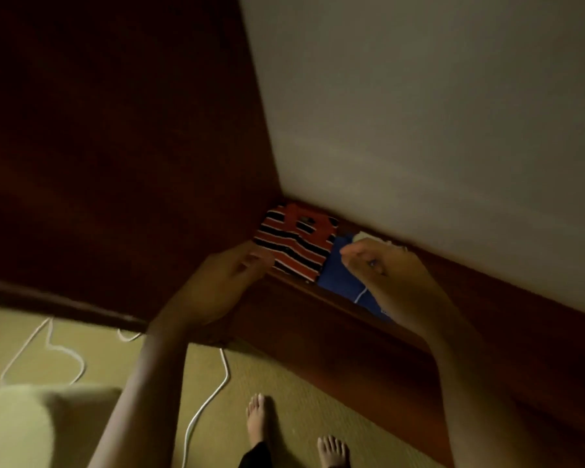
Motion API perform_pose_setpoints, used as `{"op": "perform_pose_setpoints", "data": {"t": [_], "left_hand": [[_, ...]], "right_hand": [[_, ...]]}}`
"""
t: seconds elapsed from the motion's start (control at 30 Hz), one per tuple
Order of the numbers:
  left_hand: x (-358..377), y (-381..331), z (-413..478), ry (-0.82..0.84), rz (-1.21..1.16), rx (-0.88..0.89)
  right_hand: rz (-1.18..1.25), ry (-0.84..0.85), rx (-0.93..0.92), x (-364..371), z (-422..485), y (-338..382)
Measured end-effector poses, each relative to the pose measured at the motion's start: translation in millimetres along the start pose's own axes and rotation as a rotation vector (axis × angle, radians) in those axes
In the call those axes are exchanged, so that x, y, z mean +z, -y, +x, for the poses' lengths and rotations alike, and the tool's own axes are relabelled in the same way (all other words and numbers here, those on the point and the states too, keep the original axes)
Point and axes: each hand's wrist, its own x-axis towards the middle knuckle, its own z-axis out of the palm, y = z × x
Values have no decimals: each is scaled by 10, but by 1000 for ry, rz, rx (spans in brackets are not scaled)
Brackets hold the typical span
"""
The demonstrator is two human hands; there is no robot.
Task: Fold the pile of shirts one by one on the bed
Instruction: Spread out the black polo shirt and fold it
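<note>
Wooden ledge [470,275]: folded striped shirt [294,244], blue shirt [338,275]; left hand [217,285] relaxed, right hand [385,271] grip unclear.

No readable text, label, brand, number or sign shows anywhere.

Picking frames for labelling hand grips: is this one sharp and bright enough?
Head view: dim warm light, wooden panel nearly black; left hand and right hand smeared by motion blur, grips unclear; striped shirt and blue shirt soft but readable; straight edges bow from the wide-angle lens.
</note>
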Motion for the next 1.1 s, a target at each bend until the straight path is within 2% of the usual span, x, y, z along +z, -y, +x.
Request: {"op": "perform_pose_setpoints", "data": {"t": [0.17, 0.33, 0.53, 0.77, 0.9, 1.1], "left_hand": [[-290, -144, -1360, -214, -12, -113], [-568, -137, -2777, -440, 4, -288], [-703, 33, -4711, -830, -17, -483], [-121, 195, -6886, -1242, -117, -682], [205, 287, -7794, -1381, -162, -784], [296, 662, -8649, -1489, -240, -879]], "right_hand": [[-21, 158, -128, 111, -605, 646], [-108, 358, -343, 537, -1049, 1422], [-182, 612, -630, 1496, -1669, 2411], [-241, 948, -919, 2899, -3012, 3182], [-312, 1132, -1056, 3614, -3874, 3477], [-364, 1187, -1200, 4462, -4584, 3927]]}}
